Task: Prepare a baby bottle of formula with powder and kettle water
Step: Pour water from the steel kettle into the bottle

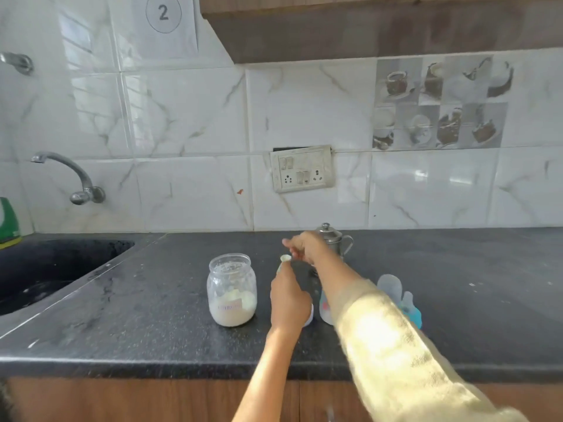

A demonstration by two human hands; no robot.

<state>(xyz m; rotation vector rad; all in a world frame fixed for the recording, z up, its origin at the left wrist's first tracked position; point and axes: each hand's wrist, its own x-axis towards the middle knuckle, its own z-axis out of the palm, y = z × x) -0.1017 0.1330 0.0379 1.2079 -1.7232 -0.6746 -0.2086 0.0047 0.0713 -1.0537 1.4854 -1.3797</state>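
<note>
Clearly mid-scoop. Dark counter (182,339) carried everything. Open powder jar (232,290) taken as landmark, about a third full. Baby bottle (325,310) right of jar, half hidden by sleeve. Steel kettle (334,240) behind and right of jar. Risk: powder spilling onto counter if scoop tips, right arm knocking bottle. Left hand (288,303) right of jar, fingers curled round small scoop (285,259). Right hand (306,246) above scoop, pinched; held thing not discernible.

Baby bottle (325,309) mostly hidden behind right sleeve (380,336), jar label (229,307) unreadable, hands blurred
</note>
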